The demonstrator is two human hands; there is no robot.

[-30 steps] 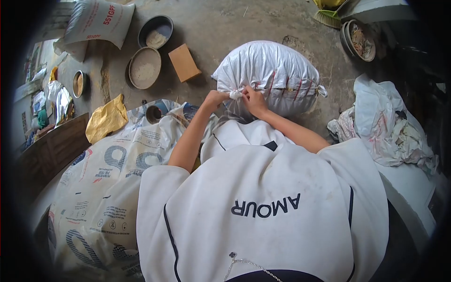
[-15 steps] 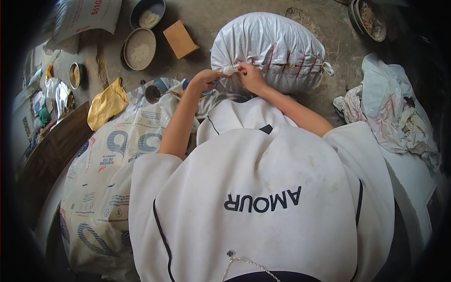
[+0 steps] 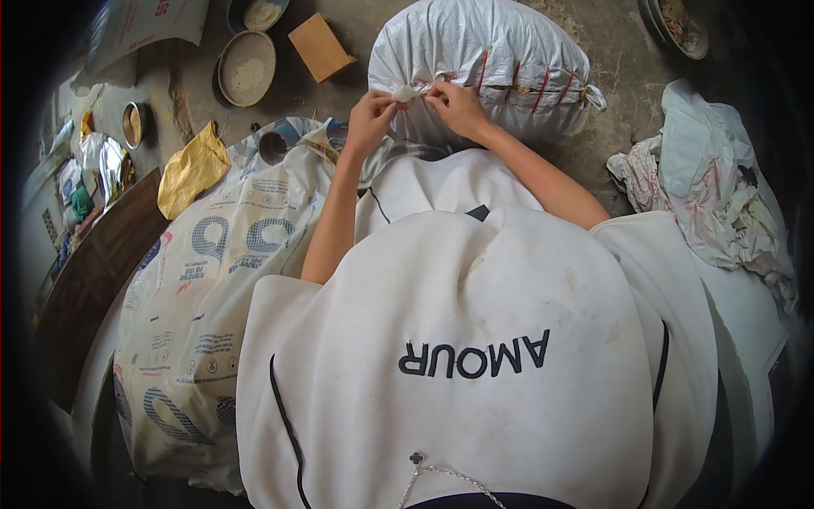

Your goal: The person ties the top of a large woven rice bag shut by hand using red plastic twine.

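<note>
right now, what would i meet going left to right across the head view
Small round bowl, crumpled yellow sheet, pan with pale contents, tan block, stuffed white sack, crumpled pale bags.

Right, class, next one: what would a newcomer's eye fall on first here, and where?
Probably the pale shirt, filling the lower middle, its dark word AMOUR upside down. Next comes the bulging white sack at top centre, crossed by red stitches, with the left grip and right grip at its lower left. A large printed sack lies along the left, beside the shirt.
</note>
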